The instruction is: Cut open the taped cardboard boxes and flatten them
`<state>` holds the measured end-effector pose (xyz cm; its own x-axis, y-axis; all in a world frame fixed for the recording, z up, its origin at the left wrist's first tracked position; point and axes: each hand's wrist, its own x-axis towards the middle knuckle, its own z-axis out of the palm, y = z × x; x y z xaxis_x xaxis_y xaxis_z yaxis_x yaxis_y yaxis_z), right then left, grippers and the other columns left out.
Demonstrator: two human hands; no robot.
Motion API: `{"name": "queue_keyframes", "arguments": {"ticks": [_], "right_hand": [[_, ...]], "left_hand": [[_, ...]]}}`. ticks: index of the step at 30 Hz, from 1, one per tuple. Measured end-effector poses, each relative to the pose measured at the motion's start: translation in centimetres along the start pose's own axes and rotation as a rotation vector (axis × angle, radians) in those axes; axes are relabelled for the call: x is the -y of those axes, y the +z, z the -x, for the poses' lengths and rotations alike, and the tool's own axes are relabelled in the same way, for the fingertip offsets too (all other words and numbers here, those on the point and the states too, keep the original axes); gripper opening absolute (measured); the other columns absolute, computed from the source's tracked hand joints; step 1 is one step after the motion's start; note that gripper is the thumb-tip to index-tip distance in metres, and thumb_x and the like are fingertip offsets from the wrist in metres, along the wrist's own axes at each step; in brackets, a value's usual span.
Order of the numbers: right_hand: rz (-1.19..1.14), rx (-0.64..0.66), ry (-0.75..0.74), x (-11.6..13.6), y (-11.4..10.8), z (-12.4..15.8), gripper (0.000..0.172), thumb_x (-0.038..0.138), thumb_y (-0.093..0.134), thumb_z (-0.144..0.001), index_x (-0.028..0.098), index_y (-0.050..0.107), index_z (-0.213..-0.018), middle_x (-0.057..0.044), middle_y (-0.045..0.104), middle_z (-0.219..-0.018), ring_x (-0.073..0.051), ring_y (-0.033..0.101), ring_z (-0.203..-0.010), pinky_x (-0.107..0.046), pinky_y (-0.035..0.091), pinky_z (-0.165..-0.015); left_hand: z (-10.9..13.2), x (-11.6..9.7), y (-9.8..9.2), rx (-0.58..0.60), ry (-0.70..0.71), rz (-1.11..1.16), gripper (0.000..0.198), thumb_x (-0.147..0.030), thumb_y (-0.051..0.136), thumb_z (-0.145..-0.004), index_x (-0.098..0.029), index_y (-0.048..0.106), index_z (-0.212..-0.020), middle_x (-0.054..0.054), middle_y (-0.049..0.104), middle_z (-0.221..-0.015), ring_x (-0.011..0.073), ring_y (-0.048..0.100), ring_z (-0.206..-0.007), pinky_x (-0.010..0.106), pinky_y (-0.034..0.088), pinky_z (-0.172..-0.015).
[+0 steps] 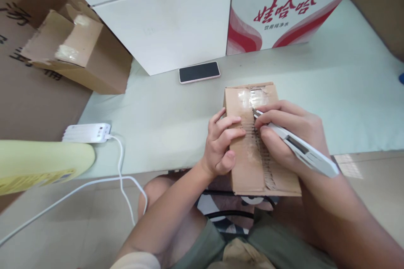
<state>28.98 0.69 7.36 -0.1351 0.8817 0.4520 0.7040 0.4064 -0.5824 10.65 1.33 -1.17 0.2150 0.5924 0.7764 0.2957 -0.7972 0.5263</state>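
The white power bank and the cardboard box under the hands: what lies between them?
The head view shows, from the power bank to that cardboard box: the white cable, a stretch of pale green tabletop, then the left hand, which touches the box.

Yellow cylinder (47,157) cropped, blue object (402,78) unidentifiable

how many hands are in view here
2: the left hand rests on the small cardboard box, and the right hand holds a white cutter with its tip at the box's top face.
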Motion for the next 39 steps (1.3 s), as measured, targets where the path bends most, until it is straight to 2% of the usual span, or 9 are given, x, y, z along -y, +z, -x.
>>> {"name": "queue_keyframes", "arguments": {"ticks": [7,11,13,15,25,34,39], "right_hand": [[-0.002,-0.02,-0.028,0.23,-0.14,0.03,0.013,0.019,0.058,-0.081,0.026,0.068,-0.077,-0.005,0.077,-0.096,-0.021,0.074,-0.08,-0.034,0.056,-0.07],[0.046,-0.039,0.03,0.42,-0.37,0.02,0.012,0.024,0.059,-0.082,0.027,0.067,-0.091,0.001,0.068,-0.069,-0.017,0.062,-0.056,-0.031,0.049,-0.058],[0.082,-0.053,0.061,0.47,-0.45,0.01,0.009,0.027,0.058,-0.084,0.027,0.066,-0.089,0.004,0.06,-0.057,-0.016,0.054,-0.047,-0.031,0.043,-0.053],[0.095,-0.072,0.061,0.48,-0.45,0.01,0.007,0.028,0.058,-0.085,0.026,0.065,-0.083,0.005,0.057,-0.054,-0.015,0.051,-0.045,-0.03,0.04,-0.051],[0.112,-0.121,0.016,0.7,-0.61,-0.08,0.016,0.029,0.057,-0.089,0.023,0.069,-0.079,0.002,0.064,-0.056,-0.013,0.057,-0.047,-0.026,0.042,-0.049],[0.044,-0.219,0.009,0.44,-0.26,0.27,0.02,0.032,0.058,-0.092,0.024,0.071,-0.08,0.001,0.065,-0.056,-0.013,0.055,-0.045,-0.028,0.04,-0.046],[0.022,-0.17,0.009,0.22,-0.35,0.19,0.017,0.029,0.059,-0.09,0.024,0.071,-0.08,0.002,0.064,-0.057,-0.012,0.054,-0.045,-0.027,0.042,-0.048]], "left_hand": [[0.02,0.08,0.14,-0.011,0.008,0.009,0.039,-0.046,0.032,-0.102,-0.024,0.061,-0.117,0.011,0.065,-0.127,0.0281,0.06,-0.125,0.056,0.043,-0.118],[-0.03,0.11,0.18,-0.014,0.011,-0.016,0.04,-0.047,0.031,-0.102,-0.025,0.06,-0.117,0.01,0.066,-0.126,0.0286,0.061,-0.125,0.056,0.045,-0.117],[-0.03,0.11,0.16,-0.013,0.015,-0.022,0.04,-0.048,0.031,-0.102,-0.025,0.06,-0.117,0.01,0.066,-0.126,0.0282,0.061,-0.125,0.056,0.045,-0.117],[0.02,0.09,0.12,-0.01,0.013,-0.03,0.04,-0.048,0.03,-0.102,-0.025,0.06,-0.117,0.01,0.066,-0.126,0.0276,0.061,-0.126,0.055,0.045,-0.117],[0.03,0.04,0.17,-0.014,0.0,0.027,0.039,-0.046,0.033,-0.102,-0.024,0.061,-0.117,0.01,0.065,-0.127,0.0277,0.059,-0.126,0.055,0.042,-0.12],[-0.04,0.04,0.23,-0.018,0.006,0.013,0.039,-0.047,0.032,-0.103,-0.025,0.061,-0.117,0.01,0.065,-0.127,0.0281,0.059,-0.127,0.055,0.043,-0.119],[-0.04,-0.04,0.26,-0.02,0.006,0.014,0.039,-0.047,0.032,-0.103,-0.024,0.06,-0.116,0.01,0.065,-0.126,0.028,0.06,-0.125,0.056,0.044,-0.119]]}}
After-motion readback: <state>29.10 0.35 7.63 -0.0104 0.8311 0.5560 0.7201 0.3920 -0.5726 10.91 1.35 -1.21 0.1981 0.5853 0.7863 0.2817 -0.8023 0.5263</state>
